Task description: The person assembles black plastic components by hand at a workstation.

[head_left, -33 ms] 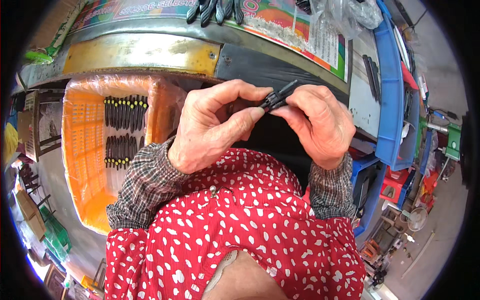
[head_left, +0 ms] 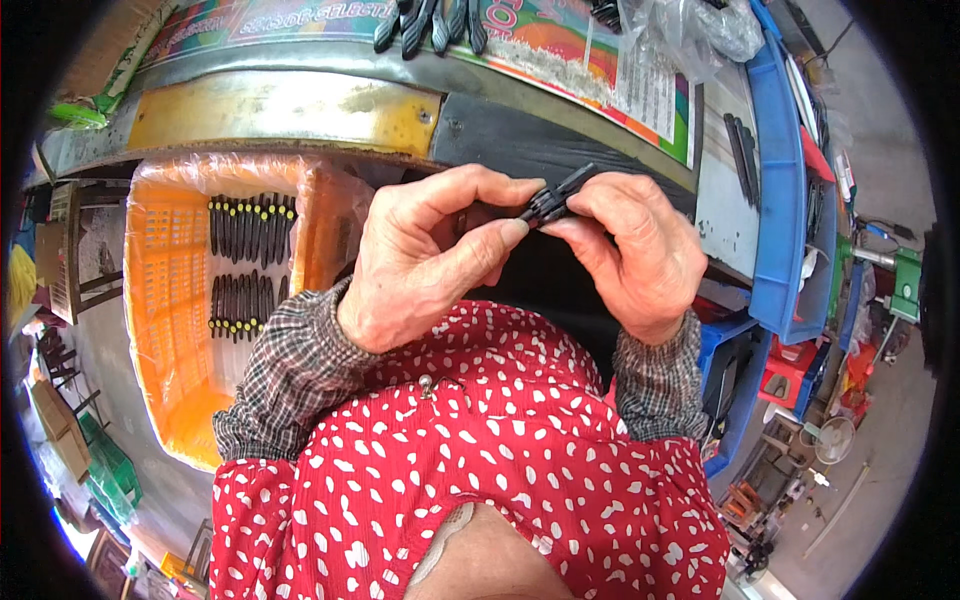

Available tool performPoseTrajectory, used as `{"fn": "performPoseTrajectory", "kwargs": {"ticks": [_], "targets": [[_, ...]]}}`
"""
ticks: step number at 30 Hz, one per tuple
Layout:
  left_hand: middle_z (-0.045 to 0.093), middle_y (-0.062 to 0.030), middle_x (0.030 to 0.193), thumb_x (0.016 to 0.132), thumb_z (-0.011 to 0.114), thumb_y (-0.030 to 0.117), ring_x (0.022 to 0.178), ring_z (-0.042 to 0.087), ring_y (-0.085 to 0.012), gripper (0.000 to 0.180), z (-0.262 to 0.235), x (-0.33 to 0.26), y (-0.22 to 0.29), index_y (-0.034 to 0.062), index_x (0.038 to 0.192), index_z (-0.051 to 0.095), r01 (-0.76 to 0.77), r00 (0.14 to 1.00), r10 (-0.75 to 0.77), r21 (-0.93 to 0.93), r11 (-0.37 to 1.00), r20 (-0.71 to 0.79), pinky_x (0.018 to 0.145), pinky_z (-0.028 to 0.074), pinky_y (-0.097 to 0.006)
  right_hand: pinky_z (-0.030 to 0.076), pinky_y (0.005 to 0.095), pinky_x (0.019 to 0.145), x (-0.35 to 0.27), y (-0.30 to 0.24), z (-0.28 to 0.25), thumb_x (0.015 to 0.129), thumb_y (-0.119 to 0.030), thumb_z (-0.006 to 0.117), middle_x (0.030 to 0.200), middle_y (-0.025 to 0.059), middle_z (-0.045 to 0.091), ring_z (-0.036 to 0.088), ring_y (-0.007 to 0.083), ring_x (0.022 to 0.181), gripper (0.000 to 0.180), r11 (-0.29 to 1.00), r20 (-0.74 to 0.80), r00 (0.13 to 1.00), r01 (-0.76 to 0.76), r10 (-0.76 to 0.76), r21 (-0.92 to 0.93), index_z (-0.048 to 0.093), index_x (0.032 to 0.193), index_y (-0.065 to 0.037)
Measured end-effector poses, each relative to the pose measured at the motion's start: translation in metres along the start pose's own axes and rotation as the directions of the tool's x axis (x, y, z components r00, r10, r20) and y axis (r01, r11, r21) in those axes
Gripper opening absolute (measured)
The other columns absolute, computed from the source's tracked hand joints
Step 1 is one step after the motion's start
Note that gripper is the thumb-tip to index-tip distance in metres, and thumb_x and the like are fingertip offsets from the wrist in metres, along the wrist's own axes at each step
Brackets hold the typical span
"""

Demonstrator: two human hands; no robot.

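In front of my body, both hands hold one small black piece (head_left: 549,203), with several narrow ridges and a thin bar sticking up toward the right. Its kind does not show clearly. My left hand (head_left: 425,255) pinches its left end between thumb and forefinger. From the other side, my right hand (head_left: 640,250) grips it with closed fingertips, which hide part of it. To the left, an orange basket (head_left: 170,340) lined with clear plastic holds two rows of slim black pieces (head_left: 250,230) with yellow-green dots.
The bench edge (head_left: 290,112) runs just beyond my hands. On the bench lie black handle-shaped pieces (head_left: 430,28), clear plastic bags (head_left: 690,35) and thin black strips (head_left: 740,155). A blue bin (head_left: 780,200) stands at the right, with a fan (head_left: 830,438) farther off.
My right hand has shifted very slightly left, its fingertips nearer the ridged black piece. My left hand keeps its pinch almost unmoved.
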State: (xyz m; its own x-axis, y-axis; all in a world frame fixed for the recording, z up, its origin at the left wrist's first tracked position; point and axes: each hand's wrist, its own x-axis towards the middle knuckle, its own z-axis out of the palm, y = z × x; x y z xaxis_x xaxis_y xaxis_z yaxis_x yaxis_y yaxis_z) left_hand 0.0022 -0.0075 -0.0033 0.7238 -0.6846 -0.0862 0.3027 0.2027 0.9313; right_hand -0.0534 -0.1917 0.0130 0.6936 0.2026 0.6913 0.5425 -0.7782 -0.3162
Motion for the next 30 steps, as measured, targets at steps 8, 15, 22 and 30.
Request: {"fn": "performPoseTrajectory", "kwargs": {"ticks": [8,15,22,30], "targets": [[0.06,-0.0043,0.086,0.089,0.054,-0.003,0.058,0.049,-0.0063,0.024,0.003,-0.007,-0.009,-0.0008,0.112,0.058,-0.032,0.999,0.032,-0.062,0.998,0.005,0.047,0.034,-0.018,0.053,0.0306,0.056,-0.011,-0.022,0.008,0.067,-0.002,0.076,0.082,0.0135,0.063,0.065,0.0243,0.069,0.033,0.98,-0.053,0.979,-0.198,0.197,-0.014,0.06,0.095,0.001],[0.06,-0.0065,0.091,0.09,0.053,-0.002,0.06,0.051,-0.0064,0.024,0.002,-0.005,-0.012,-0.0005,0.113,0.058,-0.065,0.998,0.064,-0.09,0.994,-0.013,0.047,0.036,-0.018,0.053,0.0273,0.054,-0.014,-0.021,0.02,0.07,-0.003,0.076,0.083,0.0139,0.063,0.065,0.0201,0.067,0.03,0.968,-0.134,0.959,-0.247,0.25,0.038,0.06,0.095,0.001],[0.059,-0.0008,0.08,0.088,0.056,-0.002,0.061,0.052,-0.0033,0.025,0.006,-0.006,-0.01,-0.0008,0.112,0.06,-0.053,0.996,0.045,-0.105,0.993,-0.078,0.051,0.041,-0.017,0.051,0.0274,0.055,-0.018,-0.023,0.024,0.071,-0.004,0.076,0.08,0.0117,0.062,0.063,0.0184,0.064,0.029,0.936,-0.163,0.922,-0.34,0.35,0.089,0.06,0.094,0.002],[0.059,-0.001,0.082,0.088,0.056,-0.003,0.061,0.053,-0.0034,0.025,0.008,-0.008,-0.009,-0.0012,0.112,0.06,-0.048,0.995,0.04,-0.096,0.994,-0.086,0.052,0.042,-0.017,0.049,0.026,0.053,-0.023,-0.023,0.033,0.072,-0.008,0.077,0.077,0.0107,0.061,0.061,0.0174,0.061,0.028,0.899,-0.202,0.878,-0.408,0.434,0.156,0.06,0.092,0.002]]}}
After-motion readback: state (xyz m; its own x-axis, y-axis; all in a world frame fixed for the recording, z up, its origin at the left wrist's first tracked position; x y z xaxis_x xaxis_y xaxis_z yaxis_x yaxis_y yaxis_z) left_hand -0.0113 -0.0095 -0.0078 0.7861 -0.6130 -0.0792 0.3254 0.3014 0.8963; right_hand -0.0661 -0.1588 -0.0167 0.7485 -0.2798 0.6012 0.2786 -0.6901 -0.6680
